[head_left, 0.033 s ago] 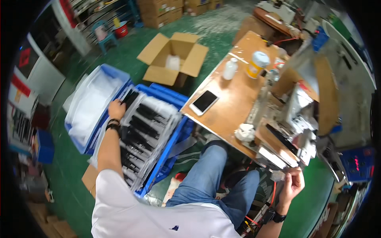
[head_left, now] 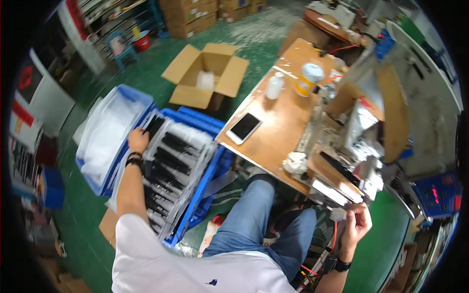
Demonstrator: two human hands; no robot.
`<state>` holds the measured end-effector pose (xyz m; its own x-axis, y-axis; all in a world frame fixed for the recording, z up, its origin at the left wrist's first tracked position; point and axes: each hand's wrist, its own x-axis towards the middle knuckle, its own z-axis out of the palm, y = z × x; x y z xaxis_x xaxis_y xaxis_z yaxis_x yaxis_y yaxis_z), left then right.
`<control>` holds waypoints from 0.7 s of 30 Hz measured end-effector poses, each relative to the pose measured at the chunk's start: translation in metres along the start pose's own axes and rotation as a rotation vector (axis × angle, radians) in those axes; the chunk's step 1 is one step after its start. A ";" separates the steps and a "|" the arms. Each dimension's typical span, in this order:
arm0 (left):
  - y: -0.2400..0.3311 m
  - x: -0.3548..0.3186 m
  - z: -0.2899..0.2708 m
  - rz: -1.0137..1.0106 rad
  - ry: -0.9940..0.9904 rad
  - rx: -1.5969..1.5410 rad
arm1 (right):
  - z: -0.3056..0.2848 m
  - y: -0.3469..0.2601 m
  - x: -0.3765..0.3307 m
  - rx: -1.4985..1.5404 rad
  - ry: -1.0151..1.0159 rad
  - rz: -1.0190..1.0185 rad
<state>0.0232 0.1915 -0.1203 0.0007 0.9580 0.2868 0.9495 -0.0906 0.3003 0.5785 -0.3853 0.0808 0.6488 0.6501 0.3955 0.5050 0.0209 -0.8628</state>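
Nearby, the right hand [head_left: 359,221] curls its fingers near shiny metal parts [head_left: 371,178]. Farther out, black pieces [head_left: 156,124] lie under the fingers of the left hand [head_left: 138,141], in a white tray [head_left: 194,133] inside a blue crate [head_left: 197,193]; whether either hand clamps anything, I cannot tell.

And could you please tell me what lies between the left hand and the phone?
From the left hand to the phone, the head view shows black parts, the rim of the blue crate and a corner of the table.
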 end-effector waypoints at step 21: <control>0.001 -0.013 0.018 0.275 -0.066 -0.238 | -0.052 -0.026 0.014 0.032 0.075 0.180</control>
<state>0.0301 0.1840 -0.1402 0.2730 0.9041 0.3288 0.8116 -0.4000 0.4259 0.6040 -0.4160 0.1251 0.7685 0.5868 0.2551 0.3593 -0.0660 -0.9309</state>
